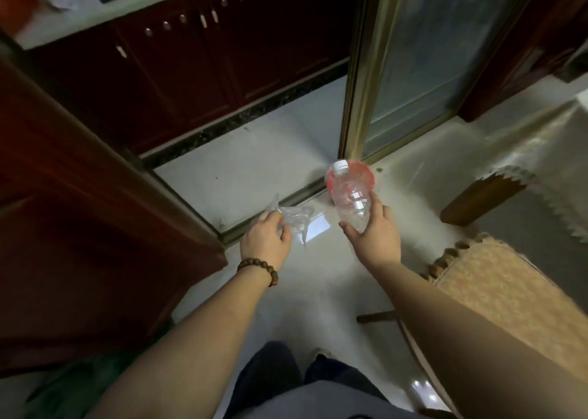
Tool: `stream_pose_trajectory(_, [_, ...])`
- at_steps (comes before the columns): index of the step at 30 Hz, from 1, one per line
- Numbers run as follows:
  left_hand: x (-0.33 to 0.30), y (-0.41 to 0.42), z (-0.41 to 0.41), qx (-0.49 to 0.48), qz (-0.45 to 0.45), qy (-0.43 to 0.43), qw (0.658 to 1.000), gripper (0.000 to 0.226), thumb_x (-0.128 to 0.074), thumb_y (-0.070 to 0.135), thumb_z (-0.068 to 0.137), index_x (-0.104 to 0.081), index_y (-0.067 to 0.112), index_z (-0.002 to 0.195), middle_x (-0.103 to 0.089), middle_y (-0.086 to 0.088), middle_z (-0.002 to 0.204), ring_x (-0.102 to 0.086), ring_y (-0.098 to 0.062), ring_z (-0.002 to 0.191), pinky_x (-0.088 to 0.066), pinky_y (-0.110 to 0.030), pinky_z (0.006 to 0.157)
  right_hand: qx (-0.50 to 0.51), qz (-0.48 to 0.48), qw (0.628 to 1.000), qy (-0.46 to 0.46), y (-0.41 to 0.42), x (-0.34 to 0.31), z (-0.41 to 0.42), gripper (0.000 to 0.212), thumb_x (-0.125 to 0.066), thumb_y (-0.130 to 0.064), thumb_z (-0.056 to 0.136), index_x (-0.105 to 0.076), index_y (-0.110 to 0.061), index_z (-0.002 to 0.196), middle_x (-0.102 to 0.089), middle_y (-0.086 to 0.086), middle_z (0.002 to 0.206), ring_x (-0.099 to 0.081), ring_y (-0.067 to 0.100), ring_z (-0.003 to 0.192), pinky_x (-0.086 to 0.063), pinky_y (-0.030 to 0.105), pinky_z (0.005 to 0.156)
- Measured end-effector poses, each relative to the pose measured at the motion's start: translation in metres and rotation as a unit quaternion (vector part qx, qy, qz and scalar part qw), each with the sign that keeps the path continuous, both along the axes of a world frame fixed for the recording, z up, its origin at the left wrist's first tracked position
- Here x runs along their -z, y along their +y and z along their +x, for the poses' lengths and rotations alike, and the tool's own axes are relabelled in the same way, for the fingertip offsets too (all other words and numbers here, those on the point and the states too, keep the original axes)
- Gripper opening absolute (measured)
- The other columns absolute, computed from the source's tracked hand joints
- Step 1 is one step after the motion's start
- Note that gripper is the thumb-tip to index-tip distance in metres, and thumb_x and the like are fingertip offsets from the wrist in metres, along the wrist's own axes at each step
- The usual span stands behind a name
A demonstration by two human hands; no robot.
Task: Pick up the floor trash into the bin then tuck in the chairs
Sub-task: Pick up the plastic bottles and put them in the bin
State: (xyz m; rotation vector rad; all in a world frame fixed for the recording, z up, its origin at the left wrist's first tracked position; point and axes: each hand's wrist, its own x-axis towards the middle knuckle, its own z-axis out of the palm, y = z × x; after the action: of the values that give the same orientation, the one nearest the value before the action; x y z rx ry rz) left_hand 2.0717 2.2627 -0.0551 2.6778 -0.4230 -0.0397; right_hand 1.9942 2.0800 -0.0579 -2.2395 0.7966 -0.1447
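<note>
One empty bottle point(350, 200) in right hand point(374, 234), above bin point(366, 173).

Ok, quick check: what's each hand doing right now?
Left hand: closed on a crumpled clear plastic wrapper.
Right hand: holding a clear plastic bottle by its base, white cap pointing away, over the red bin.

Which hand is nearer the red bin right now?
Right. The right hand holds a clear bottle tipped over the red bin; the left hand, gripping crumpled plastic, is further left.
</note>
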Motion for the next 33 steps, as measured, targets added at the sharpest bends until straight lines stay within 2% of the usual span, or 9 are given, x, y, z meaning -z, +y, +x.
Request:
stream_pose_trajectory(5, [0.010, -0.051, 0.062, 0.069, -0.001, 0.023, 0.997, 0.016, -0.055, 0.022, 0.089, -0.062, 0.008, 0.094, -0.063, -0.010, 0.105, -0.059, -0.031, 0.091, -0.044, -0.034, 0.068, 0.045, 0.005, 0.999, 0.008, -0.028, 0.004, 0.047, 0.084, -0.068, -0.037, 0.082, -0.020, -0.018, 0.148, -0.043, 0.013, 0.136, -0.046, 0.033, 0.120, -0.042, 0.041, 0.095])
stream_pose_trajectory(7, [0.033, -0.096, 0.124, 0.123, 0.001, 0.042, 0.992, 0.016, -0.054, 0.023, 0.090, -0.062, 0.010, 0.094, -0.063, -0.008, 0.106, -0.058, -0.027, 0.093, -0.044, -0.032, 0.069, 0.108, 0.001, 0.994, 0.020, -0.063, 0.022, 0.097, 0.084, -0.068, -0.040, 0.082, -0.019, -0.020, 0.148, -0.043, 0.011, 0.136, -0.045, 0.031, 0.122, -0.043, 0.041, 0.096])
stream_pose_trajectory(9, [0.037, -0.109, 0.145, 0.131, 0.004, 0.053, 0.990, 0.016, -0.053, 0.023, 0.090, -0.061, 0.011, 0.097, -0.062, -0.006, 0.109, -0.058, -0.025, 0.094, -0.043, -0.030, 0.071, 0.116, -0.005, 0.993, 0.023, -0.072, 0.023, 0.111, 0.085, -0.068, -0.042, 0.082, -0.019, -0.021, 0.148, -0.043, 0.010, 0.139, -0.045, 0.030, 0.123, -0.044, 0.042, 0.096])
stream_pose_trajectory(15, [0.082, -0.184, 0.276, 0.245, 0.008, 0.109, 0.963, 0.014, -0.055, 0.019, 0.088, -0.061, 0.007, 0.093, -0.062, -0.009, 0.101, -0.058, -0.028, 0.086, -0.049, -0.036, 0.068, 0.236, 0.016, 0.968, 0.082, -0.121, 0.068, 0.207, 0.084, -0.067, -0.043, 0.082, -0.019, -0.022, 0.147, -0.042, 0.009, 0.141, -0.046, 0.028, 0.124, -0.044, 0.043, 0.099])
stream_pose_trajectory(19, [0.120, -0.228, 0.342, 0.289, 0.026, 0.137, 0.947, 0.008, -0.058, 0.015, 0.088, -0.060, 0.007, 0.089, -0.064, -0.010, 0.102, -0.059, -0.030, 0.087, -0.050, -0.036, 0.071, 0.267, 0.051, 0.956, 0.106, -0.142, 0.107, 0.250, 0.084, -0.068, -0.040, 0.082, -0.019, -0.021, 0.148, -0.041, 0.009, 0.141, -0.045, 0.029, 0.125, -0.043, 0.043, 0.099])
stream_pose_trajectory(22, [0.155, -0.257, 0.373, 0.301, 0.026, 0.173, 0.937, 0.009, -0.056, 0.009, 0.088, -0.063, 0.009, 0.093, -0.064, -0.009, 0.106, -0.061, -0.030, 0.086, -0.052, -0.037, 0.074, 0.279, 0.077, 0.948, 0.132, -0.156, 0.140, 0.269, 0.082, -0.066, -0.040, 0.084, -0.018, -0.022, 0.148, -0.038, 0.007, 0.145, -0.041, 0.028, 0.129, -0.041, 0.041, 0.101])
stream_pose_trajectory(27, [0.238, -0.307, 0.394, 0.313, 0.043, 0.241, 0.918, 0.022, -0.052, 0.000, 0.089, -0.068, 0.007, 0.103, -0.061, -0.009, 0.113, -0.060, -0.029, 0.096, -0.050, -0.035, 0.087, 0.295, 0.102, 0.938, 0.149, -0.191, 0.211, 0.280, 0.083, -0.068, -0.039, 0.083, -0.019, -0.022, 0.149, -0.039, 0.008, 0.143, -0.042, 0.027, 0.127, -0.041, 0.038, 0.097])
stream_pose_trajectory(33, [0.373, -0.368, 0.397, 0.281, 0.111, 0.309, 0.902, 0.031, -0.046, 0.006, 0.095, -0.062, 0.011, 0.121, -0.061, -0.010, 0.120, -0.057, -0.028, 0.106, -0.045, -0.029, 0.086, 0.304, 0.104, 0.934, 0.156, -0.238, 0.336, 0.274, 0.084, -0.070, -0.041, 0.081, -0.021, -0.024, 0.148, -0.041, 0.007, 0.142, -0.045, 0.026, 0.126, -0.044, 0.040, 0.096])
